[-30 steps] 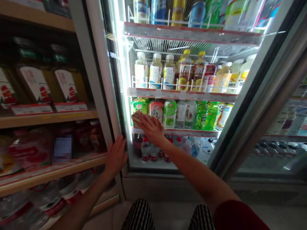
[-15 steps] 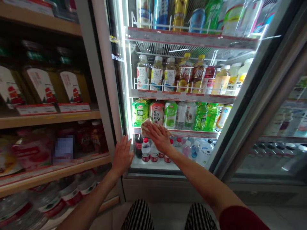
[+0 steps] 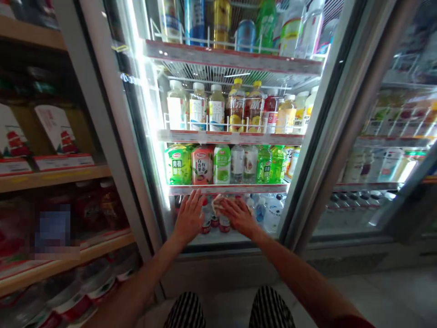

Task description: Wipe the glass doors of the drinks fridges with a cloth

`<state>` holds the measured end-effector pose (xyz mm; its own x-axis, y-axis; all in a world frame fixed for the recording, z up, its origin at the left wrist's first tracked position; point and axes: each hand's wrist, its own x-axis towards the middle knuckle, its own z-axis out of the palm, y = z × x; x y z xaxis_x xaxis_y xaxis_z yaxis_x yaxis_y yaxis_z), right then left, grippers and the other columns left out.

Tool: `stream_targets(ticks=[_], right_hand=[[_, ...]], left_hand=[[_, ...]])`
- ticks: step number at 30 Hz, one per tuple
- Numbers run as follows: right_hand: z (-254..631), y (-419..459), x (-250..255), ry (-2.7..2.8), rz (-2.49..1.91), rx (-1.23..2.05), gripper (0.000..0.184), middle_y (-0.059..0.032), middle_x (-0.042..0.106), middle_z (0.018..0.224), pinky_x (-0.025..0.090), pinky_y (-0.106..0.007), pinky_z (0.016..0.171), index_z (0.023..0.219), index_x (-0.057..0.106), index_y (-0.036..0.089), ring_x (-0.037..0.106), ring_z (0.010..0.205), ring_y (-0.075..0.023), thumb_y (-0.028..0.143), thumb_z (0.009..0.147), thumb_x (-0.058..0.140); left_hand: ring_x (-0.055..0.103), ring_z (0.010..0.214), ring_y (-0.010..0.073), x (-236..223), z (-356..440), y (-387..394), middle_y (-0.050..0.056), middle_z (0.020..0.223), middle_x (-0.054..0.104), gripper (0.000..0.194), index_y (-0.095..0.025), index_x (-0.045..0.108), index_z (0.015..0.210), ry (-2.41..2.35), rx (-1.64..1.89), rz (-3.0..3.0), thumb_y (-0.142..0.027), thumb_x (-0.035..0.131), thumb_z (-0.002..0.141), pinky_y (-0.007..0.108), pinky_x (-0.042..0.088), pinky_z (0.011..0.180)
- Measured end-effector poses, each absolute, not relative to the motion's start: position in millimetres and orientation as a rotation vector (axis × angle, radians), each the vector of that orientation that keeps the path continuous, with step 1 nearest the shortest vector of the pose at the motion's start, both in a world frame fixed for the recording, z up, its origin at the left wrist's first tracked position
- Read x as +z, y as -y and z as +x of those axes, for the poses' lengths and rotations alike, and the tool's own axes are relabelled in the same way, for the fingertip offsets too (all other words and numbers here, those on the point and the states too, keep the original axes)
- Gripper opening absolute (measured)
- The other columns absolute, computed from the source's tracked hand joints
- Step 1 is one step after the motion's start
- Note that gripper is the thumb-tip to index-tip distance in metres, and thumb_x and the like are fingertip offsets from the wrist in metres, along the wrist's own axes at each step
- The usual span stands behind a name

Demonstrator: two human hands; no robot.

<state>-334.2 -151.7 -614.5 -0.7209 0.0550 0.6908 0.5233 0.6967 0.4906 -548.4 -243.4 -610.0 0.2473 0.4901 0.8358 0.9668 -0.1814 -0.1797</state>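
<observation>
My right hand (image 3: 241, 216) presses a light, patterned cloth (image 3: 217, 206) against the glass door (image 3: 218, 237) of a lit drinks fridge. The cloth's edge shows at the fingertips, and the rest is under the hand. To its left, my left hand (image 3: 189, 217) is open, fingers stretched upward, flat at the glass with nothing in it. Both are level with the lowest row of bottles behind the door. Just above them runs the price-label strip (image 3: 227, 189) of a shelf holding a red-labelled bottle (image 3: 202, 166) and a green bottle (image 3: 178, 164).
A metal door frame (image 3: 337, 114) rises on the right, beside another fridge section with bottles (image 3: 362, 200). On the left stands a wooden shelf (image 3: 64, 176) with large bottles. My knees in striped cloth (image 3: 271, 310) are close below the door.
My right hand has slid the cloth lower on the glass, below the shelf strip. My left hand has moved inward, nearer to it. The view has turned to the right.
</observation>
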Motion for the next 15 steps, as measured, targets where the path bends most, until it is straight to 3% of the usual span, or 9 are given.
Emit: stream_targets(ticks=[5,11,15], right_hand=[[-327.2,140.8,-589.2,1.867,-0.825,-0.767,0.05,-0.0081,0.032,0.146,0.005,-0.052,0.114,0.136,0.038,0.021,0.013,0.14,-0.0217,0.016,0.087,0.041],[-305.5,144.7,-623.7,2.215,-0.557,-0.893,0.046,-0.003,0.044,0.139,0.004,-0.046,0.116,0.13,0.047,0.026,0.025,0.137,-0.017,0.013,0.086,0.042],[-284.3,126.2,-585.3,1.8,-0.871,-0.851,0.046,-0.0077,0.036,0.144,0.007,-0.049,0.115,0.134,0.041,0.021,0.016,0.14,-0.0198,0.018,0.088,0.039]], left_hand=[[0.016,0.138,0.0243,-607.9,-531.7,236.6,0.015,0.146,0.028,0.058,-0.012,0.031,0.138,1.365,-0.812,-1.82,-0.019,0.045,0.082,0.045,0.019,0.112],[0.018,0.138,0.0239,-604.2,-519.9,230.5,0.013,0.145,0.03,0.061,-0.015,0.027,0.14,1.359,-0.8,-1.847,-0.019,0.045,0.082,0.046,0.015,0.113],[0.014,0.139,0.0241,-606.6,-517.6,225.7,0.014,0.146,0.028,0.056,-0.013,0.034,0.137,1.397,-0.791,-1.824,-0.019,0.045,0.082,0.047,0.015,0.113]])
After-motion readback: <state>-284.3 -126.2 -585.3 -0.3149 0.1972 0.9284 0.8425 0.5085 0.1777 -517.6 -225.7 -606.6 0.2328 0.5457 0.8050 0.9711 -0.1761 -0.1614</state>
